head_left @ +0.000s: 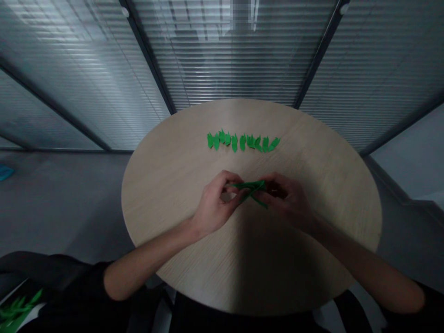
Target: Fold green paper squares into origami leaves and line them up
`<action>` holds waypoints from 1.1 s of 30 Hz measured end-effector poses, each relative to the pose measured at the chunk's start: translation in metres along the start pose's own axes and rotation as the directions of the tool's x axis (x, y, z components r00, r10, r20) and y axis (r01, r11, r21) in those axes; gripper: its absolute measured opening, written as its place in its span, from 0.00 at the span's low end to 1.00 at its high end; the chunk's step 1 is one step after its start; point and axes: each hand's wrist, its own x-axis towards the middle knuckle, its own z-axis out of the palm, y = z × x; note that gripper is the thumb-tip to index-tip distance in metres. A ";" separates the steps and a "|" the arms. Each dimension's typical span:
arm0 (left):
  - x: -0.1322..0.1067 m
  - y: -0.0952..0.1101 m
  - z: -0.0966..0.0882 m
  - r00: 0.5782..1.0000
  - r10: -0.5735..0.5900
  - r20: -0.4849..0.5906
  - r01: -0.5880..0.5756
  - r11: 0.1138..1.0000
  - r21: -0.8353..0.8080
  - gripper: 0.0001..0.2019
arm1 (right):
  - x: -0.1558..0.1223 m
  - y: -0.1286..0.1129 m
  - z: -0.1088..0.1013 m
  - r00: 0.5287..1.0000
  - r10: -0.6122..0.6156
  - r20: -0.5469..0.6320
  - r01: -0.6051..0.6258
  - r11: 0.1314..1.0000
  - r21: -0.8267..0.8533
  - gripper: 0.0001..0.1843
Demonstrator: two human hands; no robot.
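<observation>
Over the middle of the round table my left hand (217, 200) and my right hand (289, 199) hold a folded piece of green paper (255, 186) between them. My left thumb and fingers pinch its left part, while the right fingers close on its right part. The paper has thin, angled layers, one of them pointing down to the right. Beyond the hands, several small folded green paper pieces (235, 142) lie in an uneven row, some touching or overlapping. Parts of the held paper are hidden by my fingers.
The round wooden table (166, 180) stands close to glass partitions with blinds (236, 69). At the lower left, more green pieces (21, 307) lie beside a dark chair-like shape. A blue item (5, 172) rests on the floor at the far left.
</observation>
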 end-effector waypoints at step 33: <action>-0.003 0.000 0.009 0.998 -0.032 -0.052 0.014 0.948 -0.318 0.10 | -0.003 -0.004 0.002 0.997 -0.073 -0.023 0.071 0.995 -0.066 0.13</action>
